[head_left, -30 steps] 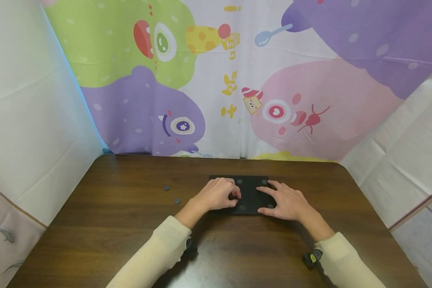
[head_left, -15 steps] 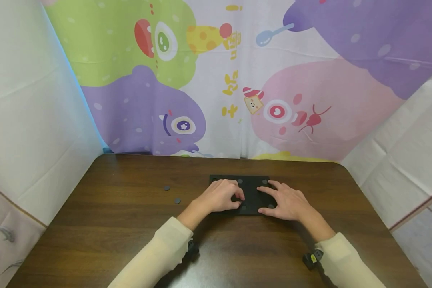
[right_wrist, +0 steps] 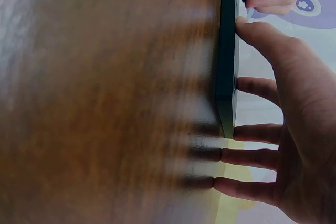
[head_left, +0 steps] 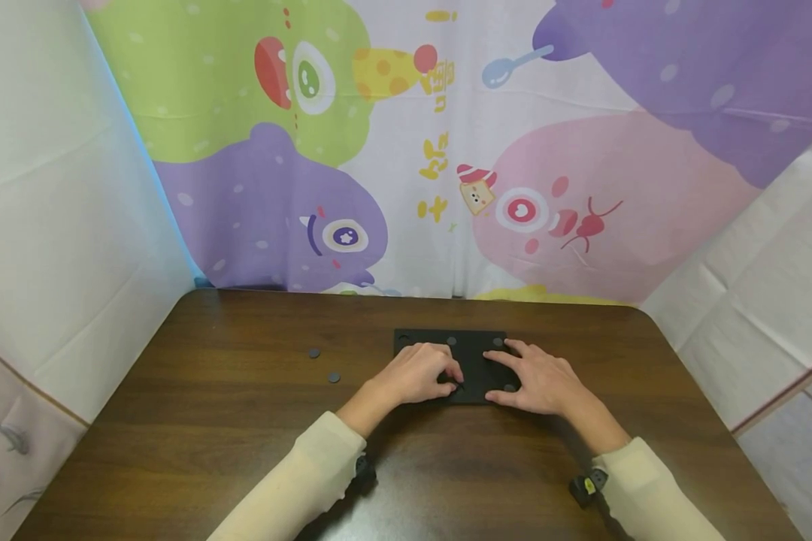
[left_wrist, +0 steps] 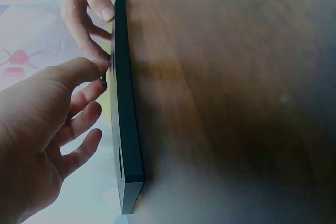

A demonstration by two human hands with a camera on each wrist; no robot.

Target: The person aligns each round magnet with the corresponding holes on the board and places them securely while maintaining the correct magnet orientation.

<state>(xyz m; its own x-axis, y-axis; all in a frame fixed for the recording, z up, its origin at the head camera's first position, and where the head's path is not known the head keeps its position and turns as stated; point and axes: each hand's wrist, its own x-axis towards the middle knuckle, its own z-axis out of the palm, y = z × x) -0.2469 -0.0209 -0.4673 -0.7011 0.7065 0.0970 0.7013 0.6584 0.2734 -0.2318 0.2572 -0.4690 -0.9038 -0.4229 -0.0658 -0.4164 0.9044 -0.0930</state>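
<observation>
A flat black board [head_left: 475, 368] lies on the table, with round grey discs set in its face. My left hand [head_left: 422, 373] is over its left half. Between thumb and index finger it pinches a small dark disc [left_wrist: 104, 81], held edge-on at the board's face in the left wrist view. The right hand [head_left: 540, 379] rests on the board's right end with fingers spread and fairly straight. Its thumb touches the near edge, and other fingertips reach the table past the end in the right wrist view. My left hand hides part of the board.
Two loose dark discs lie on the table left of the board: a farther disc [head_left: 314, 353] and a nearer disc [head_left: 334, 378]. A printed curtain [head_left: 419, 150] hangs behind the wooden table [head_left: 243, 436], with white cloth [head_left: 61, 188] at the left side.
My left hand has shifted slightly right and toward the board's near edge, uncovering a round recess at the far left corner. The right hand has stayed in place.
</observation>
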